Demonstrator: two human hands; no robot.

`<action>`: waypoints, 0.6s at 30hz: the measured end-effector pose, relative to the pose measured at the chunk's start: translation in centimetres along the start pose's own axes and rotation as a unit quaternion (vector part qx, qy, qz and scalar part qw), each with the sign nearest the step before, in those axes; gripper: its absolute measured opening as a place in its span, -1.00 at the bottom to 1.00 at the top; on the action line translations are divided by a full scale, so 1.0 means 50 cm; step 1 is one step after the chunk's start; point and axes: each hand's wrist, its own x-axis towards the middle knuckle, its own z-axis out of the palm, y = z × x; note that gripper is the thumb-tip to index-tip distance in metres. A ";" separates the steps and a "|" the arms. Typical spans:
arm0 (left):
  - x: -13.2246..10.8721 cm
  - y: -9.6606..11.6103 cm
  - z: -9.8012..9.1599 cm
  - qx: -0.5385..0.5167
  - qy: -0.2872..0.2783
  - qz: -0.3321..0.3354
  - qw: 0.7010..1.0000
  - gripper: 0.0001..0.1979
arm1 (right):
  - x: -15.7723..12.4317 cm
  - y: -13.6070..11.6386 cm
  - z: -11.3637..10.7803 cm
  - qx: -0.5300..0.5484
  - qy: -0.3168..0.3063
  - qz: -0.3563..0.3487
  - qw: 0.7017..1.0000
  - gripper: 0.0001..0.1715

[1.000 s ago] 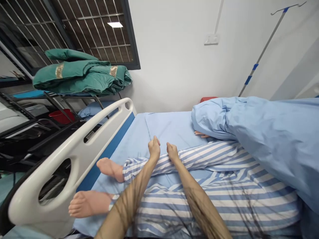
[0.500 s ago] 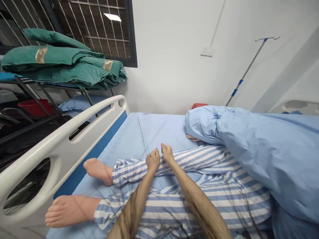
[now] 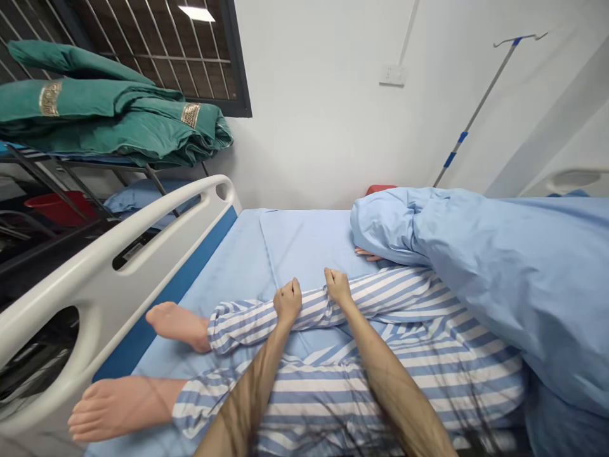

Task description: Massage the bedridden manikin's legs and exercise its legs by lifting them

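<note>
A life-size figure, perhaps a manikin, lies on the bed with bare feet (image 3: 121, 406) and blue-and-white striped trousers (image 3: 323, 393). My left hand (image 3: 288, 301) is a fist on the shin of the far trouser leg (image 3: 250, 320). Farther up that same leg, around the knee, my right hand (image 3: 337, 287) is also curled into a fist. I see nothing sticking out of either fist; their undersides are hidden. Both forearms reach across the nearer leg. A blue quilt (image 3: 476, 247) covers the figure's upper part, and a few fingertips (image 3: 367, 253) show below its edge.
At the bed's foot stands a white end board (image 3: 157, 222) with cut-out handles. Folded green bedding (image 3: 109, 120) lies on a frame beyond it. Against the wall is an IV pole (image 3: 480, 105). A red bucket (image 3: 61, 208) sits at the left.
My hands have moved apart along the far leg: the right has shifted toward the knee, the left slightly toward the foot. Both remain closed. The view has shifted a little.
</note>
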 end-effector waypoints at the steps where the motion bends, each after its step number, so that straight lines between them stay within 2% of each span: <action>1: 0.000 -0.001 0.002 -0.004 0.001 0.001 1.000 -0.50 | -0.006 0.011 0.004 -0.012 -0.001 0.000 1.000 -0.46; 6: 0.005 0.002 -0.005 -0.049 -0.010 -0.005 0.999 -0.52 | -0.007 0.018 0.005 -0.010 0.008 -0.009 1.000 -0.47; 10: 0.023 0.026 -0.038 -0.128 -0.031 0.000 0.991 -0.51 | -0.001 0.018 0.003 0.018 0.019 -0.007 1.000 -0.46; 15: 0.058 0.119 -0.102 -0.203 -0.008 0.030 0.979 -0.49 | 0.002 0.024 0.005 0.051 0.022 0.001 0.998 -0.46; 18: 0.074 0.186 -0.121 -0.253 -0.006 0.051 0.966 -0.49 | 0.004 0.023 0.003 0.061 0.019 0.009 0.998 -0.46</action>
